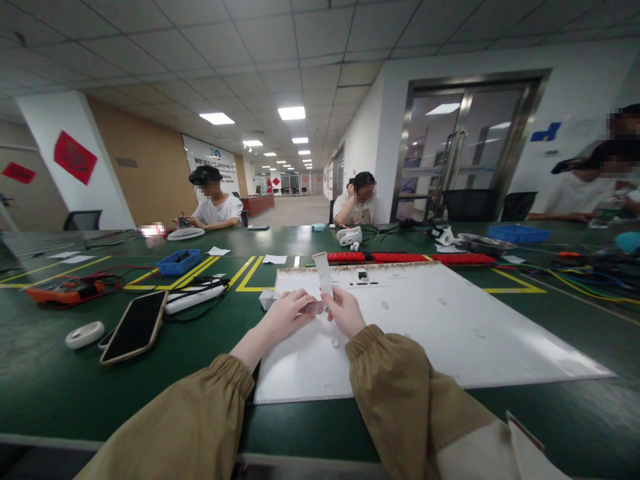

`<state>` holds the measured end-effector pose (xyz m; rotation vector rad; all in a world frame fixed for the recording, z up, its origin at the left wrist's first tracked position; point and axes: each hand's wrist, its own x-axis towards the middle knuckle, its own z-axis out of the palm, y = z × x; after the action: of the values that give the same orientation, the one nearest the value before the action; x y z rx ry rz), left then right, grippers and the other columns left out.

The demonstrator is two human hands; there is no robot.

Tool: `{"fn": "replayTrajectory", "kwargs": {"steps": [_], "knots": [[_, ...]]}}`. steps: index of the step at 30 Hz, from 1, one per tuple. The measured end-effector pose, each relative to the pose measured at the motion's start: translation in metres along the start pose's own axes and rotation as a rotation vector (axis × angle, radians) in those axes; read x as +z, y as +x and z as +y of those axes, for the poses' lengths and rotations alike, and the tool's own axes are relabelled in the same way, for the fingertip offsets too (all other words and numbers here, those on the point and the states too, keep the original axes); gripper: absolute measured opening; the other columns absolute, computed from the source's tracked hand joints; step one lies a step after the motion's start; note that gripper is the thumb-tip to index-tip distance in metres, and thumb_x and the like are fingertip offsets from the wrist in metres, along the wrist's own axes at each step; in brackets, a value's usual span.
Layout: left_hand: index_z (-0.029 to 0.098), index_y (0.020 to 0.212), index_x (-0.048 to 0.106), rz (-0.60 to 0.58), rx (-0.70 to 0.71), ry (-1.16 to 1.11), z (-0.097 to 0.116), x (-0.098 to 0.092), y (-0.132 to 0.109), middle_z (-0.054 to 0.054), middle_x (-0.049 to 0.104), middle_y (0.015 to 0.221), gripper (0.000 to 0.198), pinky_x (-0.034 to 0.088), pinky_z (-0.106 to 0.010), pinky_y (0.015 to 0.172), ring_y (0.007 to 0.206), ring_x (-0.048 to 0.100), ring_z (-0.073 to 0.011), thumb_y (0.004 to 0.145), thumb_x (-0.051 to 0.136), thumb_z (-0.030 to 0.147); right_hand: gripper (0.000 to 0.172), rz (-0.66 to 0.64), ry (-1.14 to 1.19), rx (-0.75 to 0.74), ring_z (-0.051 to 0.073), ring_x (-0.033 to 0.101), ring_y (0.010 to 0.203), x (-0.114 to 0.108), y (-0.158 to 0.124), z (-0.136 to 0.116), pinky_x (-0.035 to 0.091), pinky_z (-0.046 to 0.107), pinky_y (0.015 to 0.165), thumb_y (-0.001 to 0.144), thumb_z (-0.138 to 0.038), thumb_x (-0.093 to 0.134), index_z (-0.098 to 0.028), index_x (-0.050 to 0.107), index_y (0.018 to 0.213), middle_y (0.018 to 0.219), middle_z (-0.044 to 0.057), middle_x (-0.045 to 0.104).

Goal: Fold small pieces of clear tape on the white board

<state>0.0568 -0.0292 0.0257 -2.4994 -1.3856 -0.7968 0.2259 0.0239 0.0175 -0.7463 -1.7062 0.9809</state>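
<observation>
Over the white board (410,333) my two hands come together near its left part. Between thumb and fingers, my right hand (346,312) pinches a pale printed paper strip (324,275), which stands upright above the fingertips. My left hand (293,309) is closed beside it, its fingertips on a small greyish piece (314,307); whether that belongs to the strip I cannot tell. A small white curl (335,343) lies on the board just below the hands. Several small dark pieces (364,283) are on the board's far part. Behind my left hand sits a crumpled-looking white item (267,299).
On the green table (200,393) at left lie a phone (136,327), a white oval object (85,335), an orange meter (65,291) and a blue tray (179,261). Red strips (405,259) run behind the board. Coloured wires (590,277) lie right. Several people sit around the table.
</observation>
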Motion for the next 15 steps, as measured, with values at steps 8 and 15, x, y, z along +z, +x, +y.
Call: {"fn": "replayTrajectory", "kwargs": {"steps": [8, 15], "knots": [[0.022, 0.107, 0.053, 0.004, -0.008, 0.002, -0.003, 0.002, 0.001, -0.003, 0.057, 0.098, 0.023, 0.039, -0.033, 0.083, 0.091, 0.054, -0.0192, 0.085, 0.057, 0.026, 0.024, -0.007, -0.063, -0.023, 0.008, 0.046, 0.043, -0.001, 0.002, 0.011, 0.038, 0.019, 0.040, 0.078, -0.036, 0.048, -0.014, 0.056, 0.083, 0.064, -0.001, 0.056], [0.021, 0.106, 0.053, 0.006, -0.004, 0.005, -0.003, 0.002, 0.001, -0.003, 0.057, 0.098, 0.022, 0.040, -0.032, 0.083, 0.090, 0.053, -0.0183, 0.085, 0.056, 0.026, 0.020, -0.005, -0.137, -0.054, 0.007, 0.047, 0.043, -0.001, 0.003, 0.014, 0.038, 0.018, 0.040, 0.079, -0.033, 0.048, -0.016, 0.057, 0.083, 0.064, -0.001, 0.057]]}}
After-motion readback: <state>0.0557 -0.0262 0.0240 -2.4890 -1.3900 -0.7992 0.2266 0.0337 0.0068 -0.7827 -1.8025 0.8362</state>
